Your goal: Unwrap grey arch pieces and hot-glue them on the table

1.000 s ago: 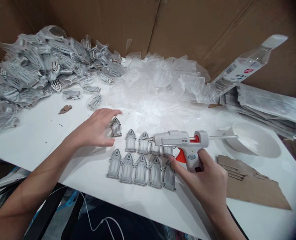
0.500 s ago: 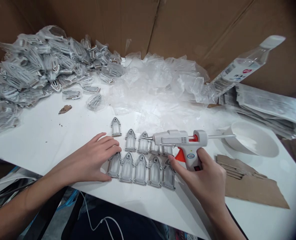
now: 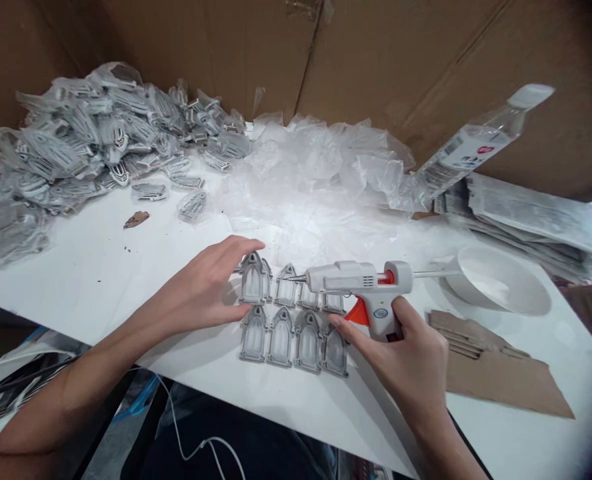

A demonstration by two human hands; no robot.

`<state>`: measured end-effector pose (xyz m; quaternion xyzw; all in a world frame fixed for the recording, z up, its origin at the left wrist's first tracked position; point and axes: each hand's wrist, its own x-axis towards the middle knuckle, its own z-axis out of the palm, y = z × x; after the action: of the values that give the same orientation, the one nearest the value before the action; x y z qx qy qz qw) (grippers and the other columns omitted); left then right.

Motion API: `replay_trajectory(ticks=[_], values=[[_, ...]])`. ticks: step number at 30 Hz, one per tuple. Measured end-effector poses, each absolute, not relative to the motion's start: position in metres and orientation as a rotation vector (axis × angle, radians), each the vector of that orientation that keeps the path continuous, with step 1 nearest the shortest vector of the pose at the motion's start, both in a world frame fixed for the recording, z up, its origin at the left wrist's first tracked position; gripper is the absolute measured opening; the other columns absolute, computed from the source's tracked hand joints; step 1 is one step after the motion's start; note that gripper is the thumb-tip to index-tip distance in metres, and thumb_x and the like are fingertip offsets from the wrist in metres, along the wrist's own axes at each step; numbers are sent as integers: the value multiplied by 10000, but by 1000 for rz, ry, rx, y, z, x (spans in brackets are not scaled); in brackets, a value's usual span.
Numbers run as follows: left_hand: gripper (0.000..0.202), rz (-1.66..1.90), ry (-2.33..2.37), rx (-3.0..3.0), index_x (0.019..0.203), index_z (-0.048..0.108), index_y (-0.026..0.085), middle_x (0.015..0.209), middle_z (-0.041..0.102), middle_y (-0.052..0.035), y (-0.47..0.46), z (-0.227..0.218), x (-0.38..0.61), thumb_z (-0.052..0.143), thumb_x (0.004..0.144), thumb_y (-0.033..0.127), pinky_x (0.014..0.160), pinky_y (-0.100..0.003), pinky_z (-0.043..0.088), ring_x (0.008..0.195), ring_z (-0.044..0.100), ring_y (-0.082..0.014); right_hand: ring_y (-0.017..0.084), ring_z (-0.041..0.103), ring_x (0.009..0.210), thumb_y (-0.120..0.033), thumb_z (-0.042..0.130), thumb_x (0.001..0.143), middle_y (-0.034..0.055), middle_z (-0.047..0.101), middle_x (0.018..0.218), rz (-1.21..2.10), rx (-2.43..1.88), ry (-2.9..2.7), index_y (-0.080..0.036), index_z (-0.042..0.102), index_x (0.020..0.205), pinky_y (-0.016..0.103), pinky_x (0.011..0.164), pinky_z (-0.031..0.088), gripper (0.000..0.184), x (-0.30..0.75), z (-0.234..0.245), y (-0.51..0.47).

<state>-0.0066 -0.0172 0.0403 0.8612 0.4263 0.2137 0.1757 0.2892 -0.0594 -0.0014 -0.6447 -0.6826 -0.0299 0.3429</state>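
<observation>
Arched frame (image 3: 253, 281) pinched in my left hand (image 3: 209, 283), left of the glue gun (image 3: 349, 275) my right hand (image 3: 406, 363) grips, seems mid-positioning, calling next for steady alignment.

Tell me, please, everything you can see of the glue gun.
The glue gun has a pale grey, plastic-looking body, a tapered metallic nozzle, an orange trigger, a wire piece beneath its front, and an oval blue label on the handle. A pale stick juts from its back. The right grip holds it by the handle, roughly level, nozzle toward the person's left, overlapping some grey arched pieces in view. Whether the tip touches one is unclear.
</observation>
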Motion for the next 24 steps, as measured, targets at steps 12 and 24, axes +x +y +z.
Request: replay_trajectory(ticks=[12, 24], values=[[785, 905, 1009, 2451, 1465, 297, 284, 1393, 471, -122, -1, 17, 12, 686, 791, 181, 1052, -507, 524, 1322, 484, -302, 68, 206, 467, -579, 730, 764, -94, 239, 512, -111, -1661, -1773, -250, 212, 663, 249, 444, 239, 622, 287, -1, -62], [803, 926, 1028, 2473, 1507, 259, 269, 1428, 471, -155, -9, 1, 13, 651, 815, 156, 973, -503, 586, 1368, 452, -348, 59, 272, 442, -495, 702, 836, -85, 323, 542, -244, -1568, -1922, -244, 235, 704, 248, 442, 251, 546, 283, -8, -62]])
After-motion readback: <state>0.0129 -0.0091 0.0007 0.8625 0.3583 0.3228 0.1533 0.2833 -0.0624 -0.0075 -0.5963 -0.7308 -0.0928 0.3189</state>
